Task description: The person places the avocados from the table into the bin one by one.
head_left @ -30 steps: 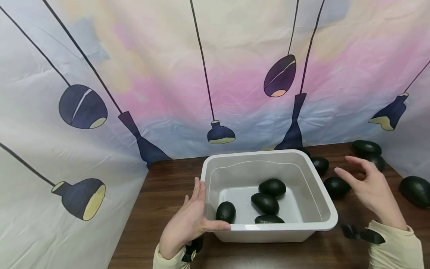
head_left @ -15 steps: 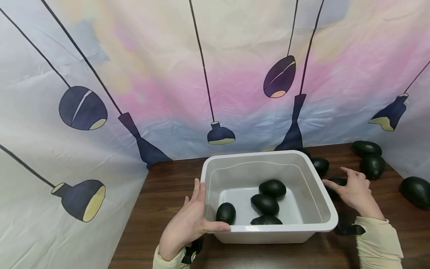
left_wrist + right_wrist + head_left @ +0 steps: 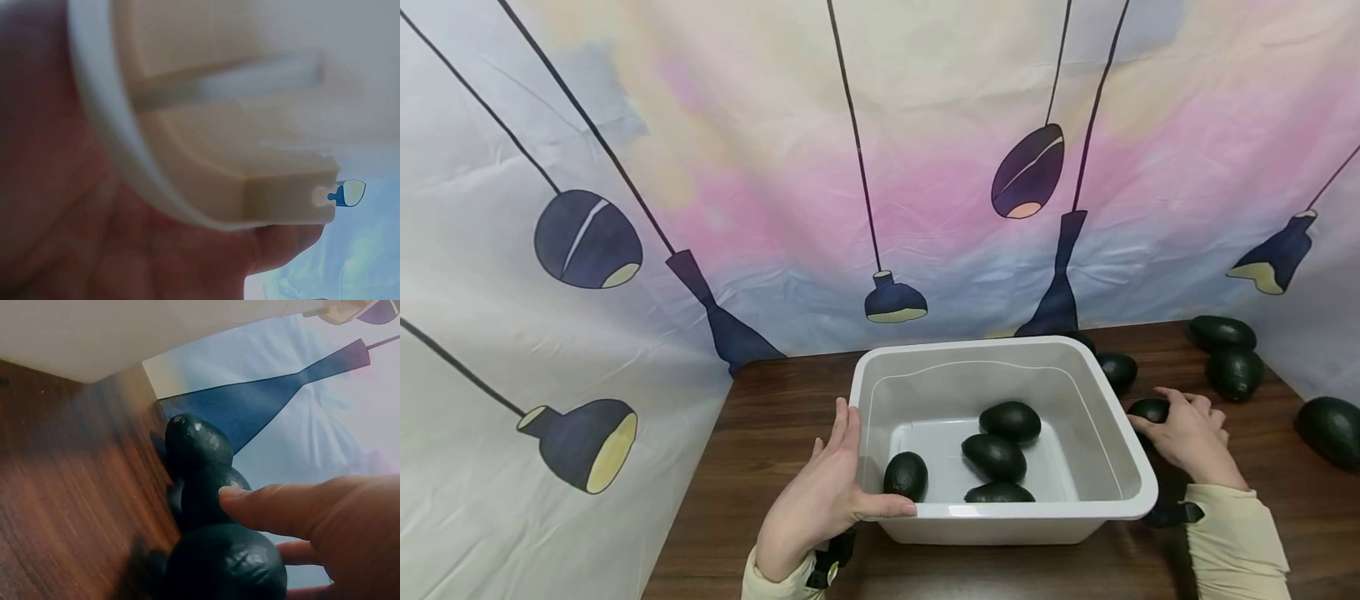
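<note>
A light grey plastic tub stands on the wooden table with several dark green avocados inside. My left hand rests against its near left corner, fingers straight along the side and thumb lying over the front rim; in the left wrist view the palm sits under the tub's lip. Right of the tub, my right hand has thumb and fingers around an avocado on the table. From the right wrist, that avocado is nearest, fingers behind it, thumb overlapping the avocado beyond.
Another avocado lies by the tub's right wall, with one more partly hidden behind the tub. Farther right are two avocados together at the back and a single large one. A cloth with printed lamps hangs behind the table.
My right hand has moved left and down onto the avocado beside the tub, and its fingers have closed in around it. The left hand and the tub have stayed put.
</note>
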`<state>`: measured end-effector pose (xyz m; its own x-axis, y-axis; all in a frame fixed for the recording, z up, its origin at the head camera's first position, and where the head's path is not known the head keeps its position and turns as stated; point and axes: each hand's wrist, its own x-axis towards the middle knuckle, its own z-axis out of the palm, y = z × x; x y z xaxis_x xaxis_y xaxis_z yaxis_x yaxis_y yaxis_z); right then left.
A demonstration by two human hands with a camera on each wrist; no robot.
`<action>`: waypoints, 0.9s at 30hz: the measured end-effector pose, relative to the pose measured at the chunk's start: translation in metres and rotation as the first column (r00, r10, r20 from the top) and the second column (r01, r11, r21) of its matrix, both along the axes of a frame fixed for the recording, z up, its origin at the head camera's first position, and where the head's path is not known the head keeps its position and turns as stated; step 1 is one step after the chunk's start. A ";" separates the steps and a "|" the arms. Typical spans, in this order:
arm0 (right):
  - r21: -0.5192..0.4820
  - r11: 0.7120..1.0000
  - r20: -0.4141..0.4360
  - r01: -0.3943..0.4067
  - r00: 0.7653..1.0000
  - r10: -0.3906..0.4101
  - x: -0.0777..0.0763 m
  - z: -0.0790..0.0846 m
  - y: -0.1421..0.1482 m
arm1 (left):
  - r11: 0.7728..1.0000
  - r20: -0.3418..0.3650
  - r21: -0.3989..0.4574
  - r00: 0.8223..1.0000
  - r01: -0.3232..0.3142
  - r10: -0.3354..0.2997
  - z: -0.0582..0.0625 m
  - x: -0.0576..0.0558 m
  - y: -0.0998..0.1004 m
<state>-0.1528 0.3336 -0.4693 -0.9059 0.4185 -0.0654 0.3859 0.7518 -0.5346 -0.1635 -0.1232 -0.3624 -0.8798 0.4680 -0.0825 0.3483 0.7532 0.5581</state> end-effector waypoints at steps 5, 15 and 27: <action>-0.008 1.000 0.028 0.010 1.000 -0.010 -0.001 -0.002 0.002 | 1.000 0.000 0.002 1.000 0.000 0.000 0.000 0.000 0.000; -0.041 0.997 0.057 0.065 0.996 -0.062 0.000 -0.004 0.005 | 1.000 -0.004 -0.007 1.000 -0.004 0.004 0.000 0.000 0.000; -0.046 0.997 0.070 0.059 0.996 -0.056 0.001 -0.005 0.010 | 1.000 0.020 0.010 1.000 0.002 -0.002 0.000 -0.001 0.000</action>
<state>-0.1517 0.3433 -0.4740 -0.8731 0.4648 -0.1475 0.4647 0.7014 -0.5405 -0.1644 -0.1232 -0.3619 -0.8773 0.4704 -0.0953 0.3383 0.7468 0.5726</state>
